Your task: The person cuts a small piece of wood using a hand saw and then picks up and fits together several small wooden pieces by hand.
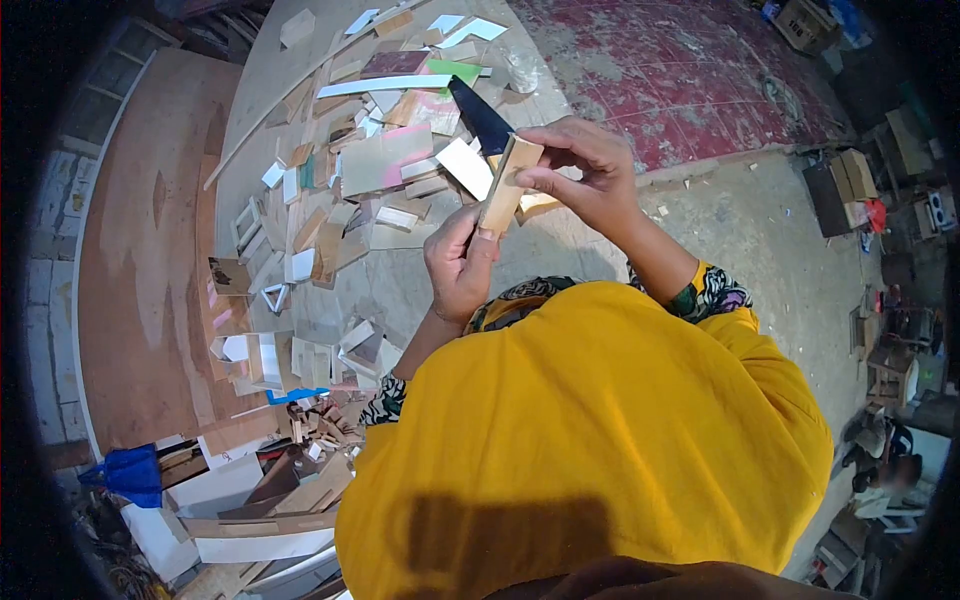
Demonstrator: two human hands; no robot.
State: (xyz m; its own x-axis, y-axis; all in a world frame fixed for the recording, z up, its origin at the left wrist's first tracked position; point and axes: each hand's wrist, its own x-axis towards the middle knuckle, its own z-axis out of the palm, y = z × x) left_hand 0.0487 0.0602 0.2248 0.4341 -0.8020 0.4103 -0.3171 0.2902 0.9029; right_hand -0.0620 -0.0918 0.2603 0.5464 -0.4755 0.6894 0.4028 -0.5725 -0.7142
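Workshop surroundings are crowded; the pale worktop (265, 80) carries scattered offcuts, among them a long white strip (385, 86) and a pink-marked panel (390, 160). Observed: one narrow wooden block (506, 198), held aloft and tilted, just beyond the yellow garment (600, 400). Left hand (462, 268): thumb and fingers closed on its lower end. Right hand (588, 165): thumb and forefinger set against its upper part.

Hazards, in my judgement: with support near the ends only, the block could pivot or drop among the offcuts if either grip eased. Rough edges could drive splinters into bare fingertips. A forward swing could knock the dark wedge-shaped piece (482, 115) near the upper end, disturbing loosely lying scraps.
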